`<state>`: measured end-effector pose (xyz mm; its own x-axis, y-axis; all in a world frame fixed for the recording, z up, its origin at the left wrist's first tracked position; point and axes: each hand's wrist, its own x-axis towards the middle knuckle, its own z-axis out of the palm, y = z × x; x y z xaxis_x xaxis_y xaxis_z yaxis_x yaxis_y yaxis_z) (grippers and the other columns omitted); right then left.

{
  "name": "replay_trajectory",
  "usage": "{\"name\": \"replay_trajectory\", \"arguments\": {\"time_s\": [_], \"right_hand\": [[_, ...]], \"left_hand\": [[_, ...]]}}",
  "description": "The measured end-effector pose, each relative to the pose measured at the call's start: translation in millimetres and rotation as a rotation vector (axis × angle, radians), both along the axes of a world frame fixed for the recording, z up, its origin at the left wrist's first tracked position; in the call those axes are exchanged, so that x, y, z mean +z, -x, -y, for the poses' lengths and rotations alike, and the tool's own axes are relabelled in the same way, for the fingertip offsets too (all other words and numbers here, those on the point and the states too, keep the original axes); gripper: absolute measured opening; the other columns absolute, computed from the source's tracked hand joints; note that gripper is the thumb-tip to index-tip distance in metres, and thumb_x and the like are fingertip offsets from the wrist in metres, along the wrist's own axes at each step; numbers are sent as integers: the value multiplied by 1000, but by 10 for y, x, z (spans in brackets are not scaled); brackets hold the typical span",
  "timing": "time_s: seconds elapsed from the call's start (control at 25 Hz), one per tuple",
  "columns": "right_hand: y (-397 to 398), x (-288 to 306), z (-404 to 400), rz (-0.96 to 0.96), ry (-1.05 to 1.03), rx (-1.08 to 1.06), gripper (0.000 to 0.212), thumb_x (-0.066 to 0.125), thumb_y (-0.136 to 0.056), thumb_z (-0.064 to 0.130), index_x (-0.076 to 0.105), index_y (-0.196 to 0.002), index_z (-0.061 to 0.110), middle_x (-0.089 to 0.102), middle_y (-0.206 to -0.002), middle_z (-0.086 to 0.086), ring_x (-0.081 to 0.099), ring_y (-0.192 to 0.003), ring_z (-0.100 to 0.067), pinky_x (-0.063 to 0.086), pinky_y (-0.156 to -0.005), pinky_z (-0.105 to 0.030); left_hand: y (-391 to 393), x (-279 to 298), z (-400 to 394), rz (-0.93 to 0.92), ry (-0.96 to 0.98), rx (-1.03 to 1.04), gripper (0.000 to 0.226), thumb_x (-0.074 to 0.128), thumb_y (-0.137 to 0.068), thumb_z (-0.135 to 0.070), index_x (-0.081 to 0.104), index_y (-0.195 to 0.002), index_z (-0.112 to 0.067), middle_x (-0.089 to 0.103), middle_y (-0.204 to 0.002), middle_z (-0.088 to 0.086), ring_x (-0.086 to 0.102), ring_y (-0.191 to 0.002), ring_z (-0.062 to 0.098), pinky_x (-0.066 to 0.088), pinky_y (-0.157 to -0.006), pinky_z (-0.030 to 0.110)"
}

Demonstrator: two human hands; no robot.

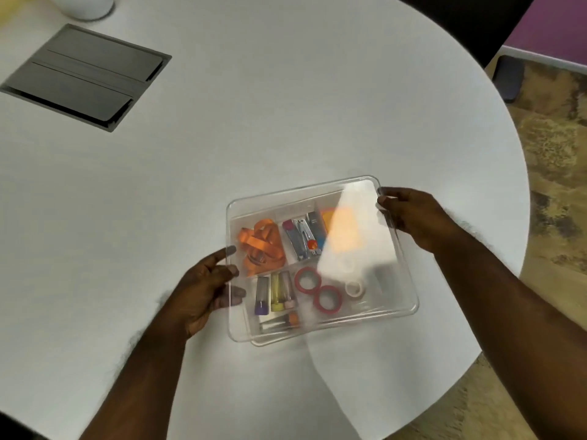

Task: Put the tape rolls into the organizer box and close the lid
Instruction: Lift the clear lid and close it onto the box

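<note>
A clear plastic organizer box (409, 308) sits on the white round table. Its clear lid (359, 198) is held over it, slightly offset toward the upper left. My left hand (203, 290) grips the lid's left edge. My right hand (413, 217) grips its far right corner. Through the lid I see two red tape rolls (327, 298) and a small pale tape roll (355, 289) lying in the front right compartment. Glare hides part of the right side.
Other compartments hold an orange strap (260, 242), a stapler and clippers (301, 238), and small tubes (276, 293). A grey cable hatch (82, 77) is set into the table at the far left. The table's edge (521, 249) curves close on the right.
</note>
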<state>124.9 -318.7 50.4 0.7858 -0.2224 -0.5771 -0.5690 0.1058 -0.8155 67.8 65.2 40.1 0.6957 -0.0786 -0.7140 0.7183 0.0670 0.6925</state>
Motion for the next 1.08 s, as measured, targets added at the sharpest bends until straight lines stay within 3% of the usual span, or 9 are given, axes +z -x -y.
{"name": "replay_trajectory", "arguments": {"time_s": [0.12,0.2,0.28,0.44,0.6,0.76,0.88,0.96,1.08], "right_hand": [[82,-210,-49,-10,169,-44,27,68,-87,6,67,-114,6,65,-75,-8,61,-63,-20,59,-57,-26],[95,-343,-68,-15,292,-51,26,72,-83,10,71,-109,7,66,-74,-7,58,-64,-20,55,-63,-34],[79,-469,-92,-9,421,-39,25,76,-79,17,75,-103,11,68,-77,-5,60,-68,-19,55,-72,-39],[8,-604,-166,-21,485,-47,24,77,-76,21,75,-99,13,68,-79,-3,60,-72,-19,55,-81,-43],[-31,-645,-209,-5,515,-44,24,76,-78,21,75,-100,13,70,-86,-2,62,-82,-18,54,-87,-43],[-109,-611,-229,-4,555,-3,23,73,-80,24,75,-101,15,72,-89,-3,63,-80,-18,54,-83,-39],[-181,-593,-224,-35,520,29,25,73,-81,25,74,-102,12,71,-87,-7,63,-74,-21,53,-71,-40],[-212,-564,-217,-69,408,26,23,71,-84,23,73,-101,7,66,-85,-12,57,-63,-21,47,-55,-31],[-257,-496,-205,-167,281,36,22,69,-87,24,71,-101,8,61,-86,-12,54,-65,-21,42,-58,-27]], "left_hand": [[278,-93,182,12,-143,13,41,60,-93,-4,59,-128,-25,62,-75,4,70,-63,19,61,-59,33],[382,-178,252,92,-353,-15,43,64,-91,-7,59,-129,-26,59,-77,7,67,-63,15,60,-58,32],[412,-253,268,150,-547,-86,45,69,-88,-15,59,-130,-29,62,-79,5,67,-71,22,61,-64,41],[403,-342,270,211,-694,-127,46,72,-83,-25,58,-126,-37,65,-88,-1,67,-84,27,59,-74,54],[361,-384,276,224,-693,-103,45,72,-84,-23,58,-125,-33,63,-90,-4,65,-88,25,59,-74,54],[313,-411,278,185,-643,-69,43,69,-87,-15,58,-127,-25,64,-88,1,68,-80,26,61,-69,51],[274,-428,282,141,-554,-27,42,67,-88,-9,58,-127,-21,64,-90,5,68,-85,30,62,-69,47],[259,-440,255,102,-474,-6,40,65,-89,-6,59,-127,-19,65,-96,8,67,-93,32,61,-74,48],[254,-449,192,-9,-336,36,34,63,-91,-5,62,-122,-19,69,-105,10,68,-96,30,59,-79,46]]}}
